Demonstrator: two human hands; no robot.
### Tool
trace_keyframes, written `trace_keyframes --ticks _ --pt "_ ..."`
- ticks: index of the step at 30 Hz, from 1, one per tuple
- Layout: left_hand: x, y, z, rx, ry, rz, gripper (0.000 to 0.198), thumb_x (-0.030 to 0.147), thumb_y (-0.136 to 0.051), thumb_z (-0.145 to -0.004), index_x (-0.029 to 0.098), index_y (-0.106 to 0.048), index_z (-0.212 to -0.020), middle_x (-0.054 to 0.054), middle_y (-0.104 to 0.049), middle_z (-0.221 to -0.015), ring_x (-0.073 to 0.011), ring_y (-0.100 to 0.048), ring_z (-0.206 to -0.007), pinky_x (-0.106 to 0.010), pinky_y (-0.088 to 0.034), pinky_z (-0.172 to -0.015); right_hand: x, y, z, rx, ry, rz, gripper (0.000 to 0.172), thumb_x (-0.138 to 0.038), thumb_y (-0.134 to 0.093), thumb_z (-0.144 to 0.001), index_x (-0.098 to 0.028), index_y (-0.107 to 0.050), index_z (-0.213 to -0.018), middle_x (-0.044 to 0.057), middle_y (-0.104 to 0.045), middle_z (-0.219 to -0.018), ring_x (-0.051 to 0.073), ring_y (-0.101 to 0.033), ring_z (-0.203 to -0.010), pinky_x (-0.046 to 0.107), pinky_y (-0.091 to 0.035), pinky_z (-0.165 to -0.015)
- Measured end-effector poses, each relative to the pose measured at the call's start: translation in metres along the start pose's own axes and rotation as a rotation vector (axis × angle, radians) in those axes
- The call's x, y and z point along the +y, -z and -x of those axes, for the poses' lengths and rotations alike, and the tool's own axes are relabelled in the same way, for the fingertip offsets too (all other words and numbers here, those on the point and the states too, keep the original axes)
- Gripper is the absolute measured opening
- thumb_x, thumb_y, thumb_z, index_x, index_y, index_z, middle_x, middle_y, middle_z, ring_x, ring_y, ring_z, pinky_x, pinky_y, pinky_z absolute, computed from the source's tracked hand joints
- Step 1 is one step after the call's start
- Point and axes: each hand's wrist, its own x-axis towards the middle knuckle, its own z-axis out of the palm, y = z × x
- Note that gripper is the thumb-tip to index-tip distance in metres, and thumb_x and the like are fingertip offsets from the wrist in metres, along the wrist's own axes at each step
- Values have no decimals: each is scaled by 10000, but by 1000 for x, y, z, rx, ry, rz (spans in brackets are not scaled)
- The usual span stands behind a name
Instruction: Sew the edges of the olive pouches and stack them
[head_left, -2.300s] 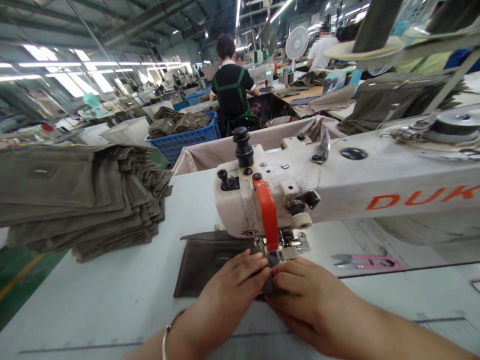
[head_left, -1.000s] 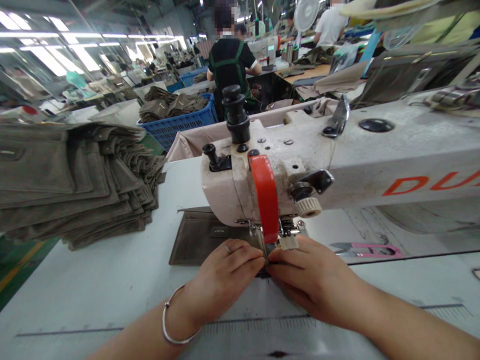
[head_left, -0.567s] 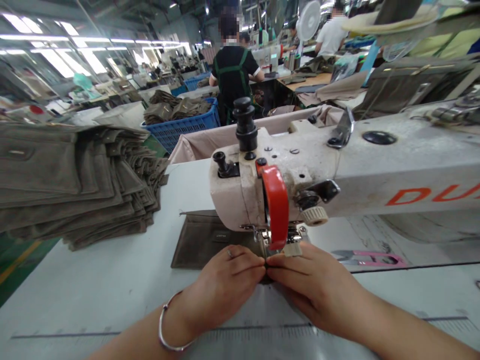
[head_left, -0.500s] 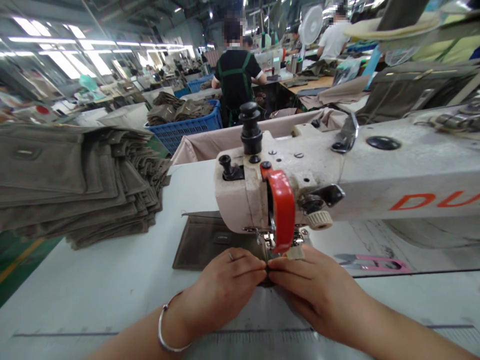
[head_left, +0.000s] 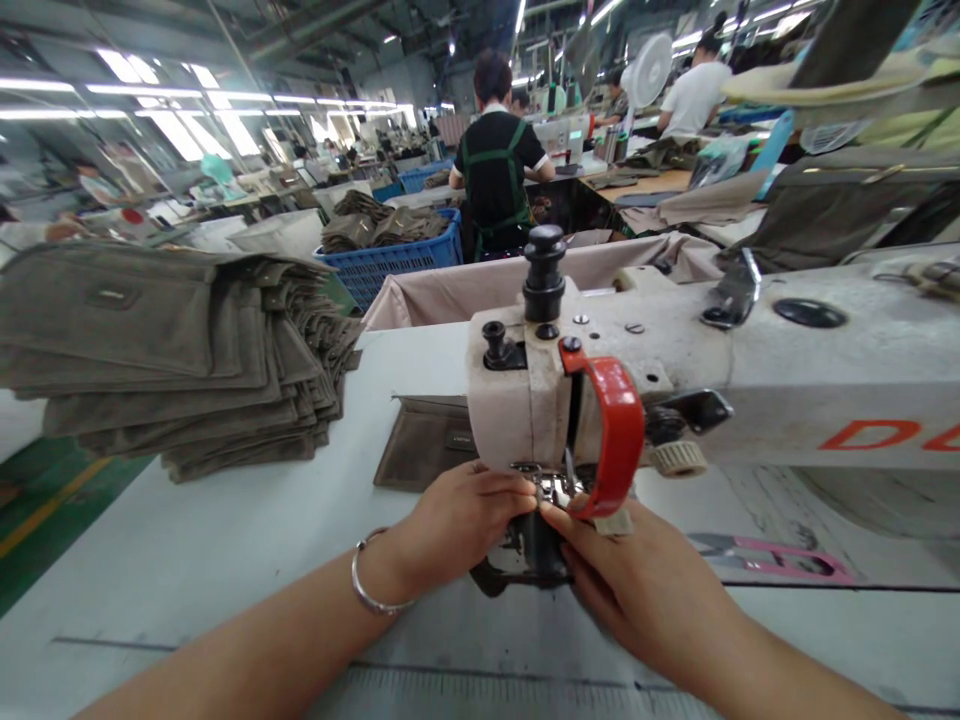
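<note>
A flat dark olive fabric panel [head_left: 420, 445] with a small label patch lies under the head of a white sewing machine [head_left: 502, 400], partly hidden by it. My left hand [head_left: 457, 525], with a silver bangle at the wrist, has its fingers pressed together on the panel's near edge, just left of the presser foot. On the other side of the foot, my right hand [head_left: 652, 570] pinches the same edge, its fingertips close to the left ones. A red curved guard [head_left: 622, 425] stands over the right fingers and hides part of them.
Pink-handled thread snips [head_left: 795, 560] lie on the machine bed at right. A tall stack of olive fabric pieces [head_left: 150, 320] stands at left. Beyond the table are a pink cloth-lined bin [head_left: 427, 290], a blue crate [head_left: 390, 270] of pieces and a seated co-worker [head_left: 495, 165].
The panel has slid away from me under the presser foot, and both hands have followed it forward. A dark metal plate now shows below my fingers. The whole view has shifted slightly.
</note>
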Motion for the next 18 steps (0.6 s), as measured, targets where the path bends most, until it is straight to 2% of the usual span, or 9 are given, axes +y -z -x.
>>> trace_keyframes --ticks 7,11,15,18 --pt "-17 -13 -4 -29 90 -132 140 190 -549 -917 207 -640 -1022 -28 -674 -1056 -198 -618 -984 -349 -507 -893 1 -2 2 -5 3 43 388 -164 -468 -880 -155 -544 -1260 156 -561 -1190 312 -534 -1025 494 -531 -803" --pt "-19 -15 -5 -16 94 -139 180 178 -509 -938 229 -642 -1047 -9 -680 -1045 -183 -617 -978 -338 -499 -907 2 -3 2 2 7 55 377 -177 -455 -890 -151 -543 -1256 164 -547 -1201 322 -525 -1044 496 -531 -799" --pt "-15 -9 -8 -13 77 -149 188 162 -513 -926 221 -642 -1049 -16 -677 -1074 -189 -610 -999 -339 -489 -920 1 -3 0 0 0 41 363 -167 -451 -891 -145 -555 -1238 157 -567 -1145 306 -534 -1005 491 -526 -806" --pt "-2 0 -10 -56 123 -192 190 124 -523 -899 191 -638 -1035 -46 -669 -1083 -213 -608 -986 -365 -486 -912 1 -2 0 6 -1 19 358 -154 -460 -881 -139 -566 -1223 152 -580 -1109 297 -539 -982 488 -522 -807"
